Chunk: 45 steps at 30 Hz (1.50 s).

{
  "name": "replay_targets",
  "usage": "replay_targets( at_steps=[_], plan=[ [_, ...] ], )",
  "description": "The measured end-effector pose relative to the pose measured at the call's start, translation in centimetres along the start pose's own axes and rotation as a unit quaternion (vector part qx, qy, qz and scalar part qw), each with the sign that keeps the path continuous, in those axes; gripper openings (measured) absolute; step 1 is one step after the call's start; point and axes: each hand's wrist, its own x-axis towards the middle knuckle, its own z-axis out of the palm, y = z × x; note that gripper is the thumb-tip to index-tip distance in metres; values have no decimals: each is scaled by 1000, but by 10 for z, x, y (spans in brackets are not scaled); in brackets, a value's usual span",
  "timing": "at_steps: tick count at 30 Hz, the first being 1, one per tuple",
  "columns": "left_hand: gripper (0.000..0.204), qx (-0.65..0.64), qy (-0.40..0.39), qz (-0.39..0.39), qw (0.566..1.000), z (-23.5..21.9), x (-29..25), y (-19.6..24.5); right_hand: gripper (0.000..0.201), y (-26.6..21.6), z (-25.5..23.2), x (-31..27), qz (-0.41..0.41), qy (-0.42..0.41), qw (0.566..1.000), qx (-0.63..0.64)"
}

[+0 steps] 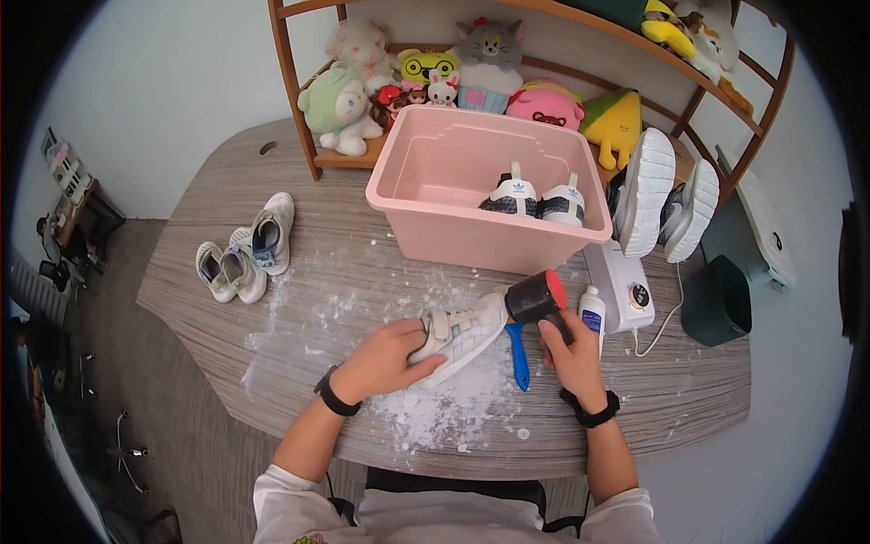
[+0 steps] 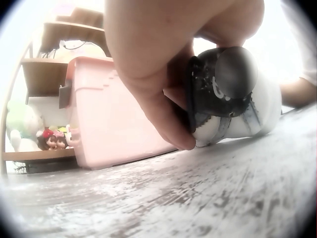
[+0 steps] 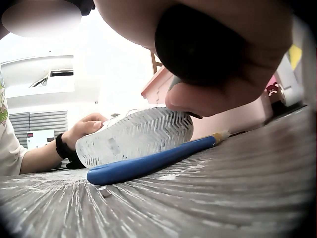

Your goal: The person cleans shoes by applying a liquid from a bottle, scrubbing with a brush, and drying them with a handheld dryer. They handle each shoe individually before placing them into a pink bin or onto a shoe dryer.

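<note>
Three small pale grey shoes [image 1: 252, 283]: grouped at nine o'clock of the head view, perhaps to be kept out of the way.
Left hand [image 1: 390, 356]: at seven o'clock; the heel end of a white strapped sneaker [image 1: 467, 328] was gripped by curled fingers and thumb, presumably for steadiness.
White strapped sneaker: laid on its side over scattered white powder [image 1: 453, 412], just below centre, its sole turned toward four o'clock.
Pink rectangular plastic tub [image 1: 480, 240]: stood at one o'clock; two black-and-white shoes [image 1: 515, 198] were held in it, heel tabs up.
Blue-handled brush [image 1: 518, 358]: left between four and five, beside the sole, likely within easy reach.
Black cylindrical tool with a red end [image 1: 529, 299]: pointed at the toe; contact could not be told.
Right hand [image 1: 580, 358]: at four o'clock; the tool's handle was held in curled fingers, apparently for aim.
White blue-labelled bottle [image 1: 592, 313]: placed just beyond that hand.
</note>
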Motion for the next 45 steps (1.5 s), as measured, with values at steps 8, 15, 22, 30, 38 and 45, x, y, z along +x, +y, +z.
replay_targets(
  at_steps=[8, 15, 22, 30, 38, 45],
  plan=[
    [31, -13, -1, -34, 999, 3, -2, 0, 30, -4, -15, 0, 69, -35, 995, 66],
    [29, -16, 6, 22, 1000, 9, -3, -2, 30, -5, -11, 1, 82, -28, 994, 69],
    [31, 67, 7, 104, 992, 10, -2, -1, 31, -6, -11, 1, 88, -29, 994, 49],
    [40, 57, 19, 67, 996, 12, -3, 0, 30, -2, -26, 5, 135, -72, 985, 77],
    [33, 133, 41, 196, 971, 15, -2, 6, 30, -4, -26, 5, 141, -74, 984, 83],
    [33, 167, 59, 172, 969, 24, -6, 6, 26, -5, -39, 7, 139, -105, 976, 133]
  ],
)
